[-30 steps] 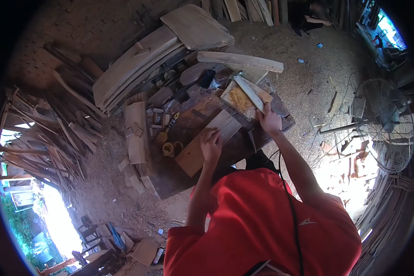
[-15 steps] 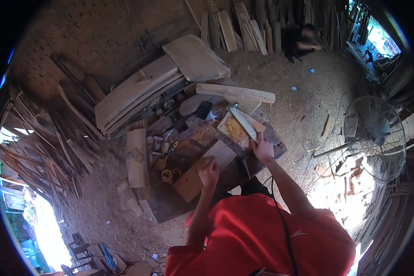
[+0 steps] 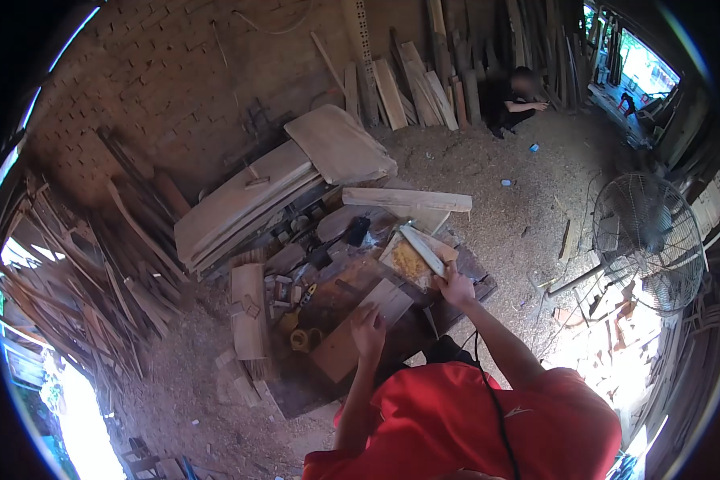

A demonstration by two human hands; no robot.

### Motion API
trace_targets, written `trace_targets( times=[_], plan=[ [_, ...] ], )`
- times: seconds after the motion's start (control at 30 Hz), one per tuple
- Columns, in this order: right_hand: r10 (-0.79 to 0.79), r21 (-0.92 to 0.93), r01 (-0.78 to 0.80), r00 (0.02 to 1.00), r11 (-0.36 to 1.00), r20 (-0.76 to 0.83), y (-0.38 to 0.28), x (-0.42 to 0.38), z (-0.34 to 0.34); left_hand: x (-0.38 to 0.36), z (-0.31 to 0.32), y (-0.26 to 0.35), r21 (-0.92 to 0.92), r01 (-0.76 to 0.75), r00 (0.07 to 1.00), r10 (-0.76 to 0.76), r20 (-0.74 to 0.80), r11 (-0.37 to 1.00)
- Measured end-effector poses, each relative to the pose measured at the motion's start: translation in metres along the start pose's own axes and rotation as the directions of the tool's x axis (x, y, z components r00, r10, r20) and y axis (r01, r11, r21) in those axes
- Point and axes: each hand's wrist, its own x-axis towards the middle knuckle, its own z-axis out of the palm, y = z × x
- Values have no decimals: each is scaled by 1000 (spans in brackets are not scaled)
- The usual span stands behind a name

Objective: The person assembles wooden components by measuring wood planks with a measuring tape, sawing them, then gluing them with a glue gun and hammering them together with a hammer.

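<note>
My right hand (image 3: 458, 288) is closed round the near end of a pale, flat strip (image 3: 424, 251), probably wood. The strip slants across a light board (image 3: 406, 260) that has a yellow-brown patch on it. My left hand (image 3: 368, 334) is above a smooth wooden board (image 3: 340, 350) lying on the workbench (image 3: 296, 387). Its fingers are curled together, and whatever they may hold is too small to make out. A yellow tape-like roll (image 3: 300, 341) lies left of that board.
Thick planks (image 3: 244, 192) are stacked behind the bench, with a long pale batten (image 3: 408, 199) at its far edge. Small wood blocks (image 3: 282, 290) lie at the left. A fan (image 3: 648, 240) stands at the right. Another person (image 3: 510, 102) crouches by the far wall.
The whole view has tilted, so the bench sits lower in the picture. My left hand's fingers have shifted slightly above the board. My right hand stays on the strip.
</note>
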Motion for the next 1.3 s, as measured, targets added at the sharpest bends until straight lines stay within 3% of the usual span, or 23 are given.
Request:
trace_targets(
  times=[0.27, 0.33, 0.43, 0.47, 0.57, 0.67, 0.77, 0.8, 0.9, 0.97, 1.03, 1.13, 1.3],
  plan=[
    [64, 245, -56, 998, 968, -27, 0, 4, 2, -5, 4, -4, 26, 62, 996, -63, 57, 998],
    [89, 267, -79, 996, 960, -24, -24, -9, -27, -9, 6, -3, 16, 92, 995, -93, 48, 996],
    [-3, 449, 1, 1000, 894, 4, -49, -31, -75, -11, 8, -2, -2, 165, 986, -164, 40, 986],
    [-106, 529, 131, 991, 838, -79, -46, -34, -76, -10, 6, 0, -8, 171, 985, -170, 38, 985],
    [-203, 701, 9, 960, 713, 195, -75, -65, -129, -9, 5, 3, -28, 178, 983, -176, 42, 984],
    [-404, 798, 107, 897, 593, 180, -83, -69, -128, -9, 6, 1, -11, 176, 984, -175, 43, 984],
    [-414, 706, 85, 856, 703, 310, -108, -79, -140, -10, 6, -1, -8, 180, 983, -180, 43, 984],
    [-551, 654, 347, 824, 673, 130, -98, -71, -114, -10, 6, -1, -13, 184, 982, -183, 41, 983],
    [-629, 458, 512, 764, 727, 144, -94, -70, -84, -8, 4, 2, -4, 163, 986, -163, 21, 987],
    [-561, 356, 462, 785, 812, 261, -91, -72, -58, -7, 0, 6, 3, 189, 981, -188, 43, 982],
    [-421, 498, 184, 804, 847, 420, -105, -82, -49, -7, 3, 4, 5, 187, 982, -187, 32, 982],
    [-460, 372, 332, 820, 867, 341, -100, -73, -8, -9, 4, 2, -11, 186, 982, -186, 13, 982],
    [-430, 193, 386, 834, 902, 346, -106, -56, 29, -7, 0, 8, -49, 219, 976, -217, 32, 975]
  ],
)
